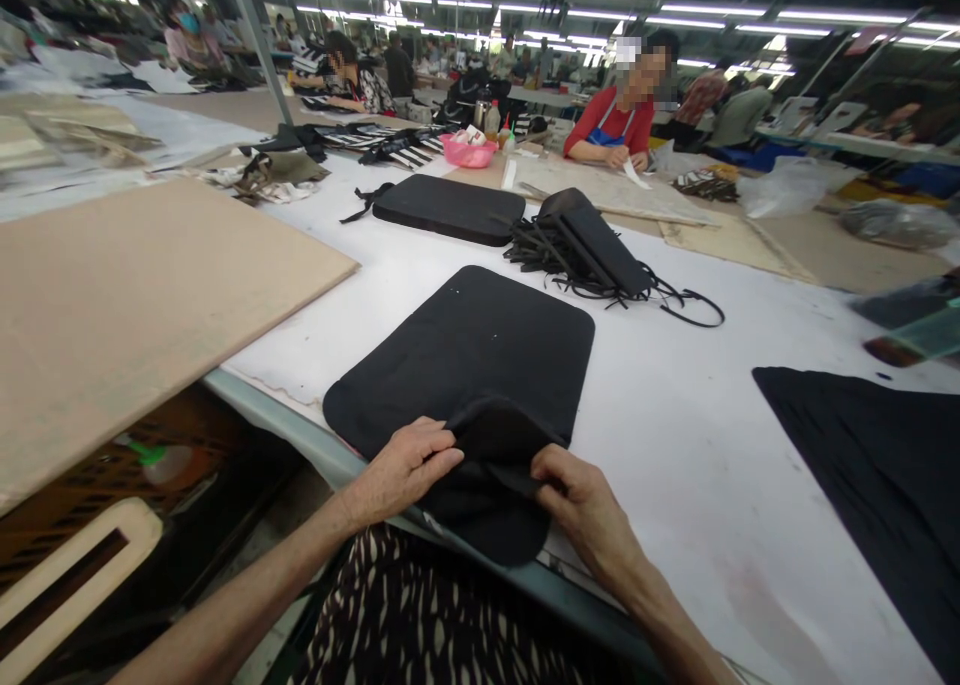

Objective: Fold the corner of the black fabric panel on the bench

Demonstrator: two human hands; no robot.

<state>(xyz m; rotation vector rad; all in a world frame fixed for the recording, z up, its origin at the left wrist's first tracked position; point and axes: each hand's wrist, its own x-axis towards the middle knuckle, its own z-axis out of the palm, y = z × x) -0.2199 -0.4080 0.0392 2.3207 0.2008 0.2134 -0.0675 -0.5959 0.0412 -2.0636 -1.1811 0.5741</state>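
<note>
A black rounded fabric piece point(480, 350) lies flat on the white table point(675, 435) in front of me. Its near edge is folded up and hangs over the table's front edge. My left hand point(401, 470) pinches that folded edge from the left, fingers closed on the cloth. My right hand point(581, 505) grips the same fold from the right, thumb and fingers pressed onto it.
A brown cardboard sheet point(127, 295) covers the table's left side. Farther back lie a flat black fabric stack point(450, 208) and a black piece with loose straps point(592, 250). Black cloth point(877, 475) spreads at the right. A person in red point(611, 125) works at the far end near a pink bowl point(467, 150).
</note>
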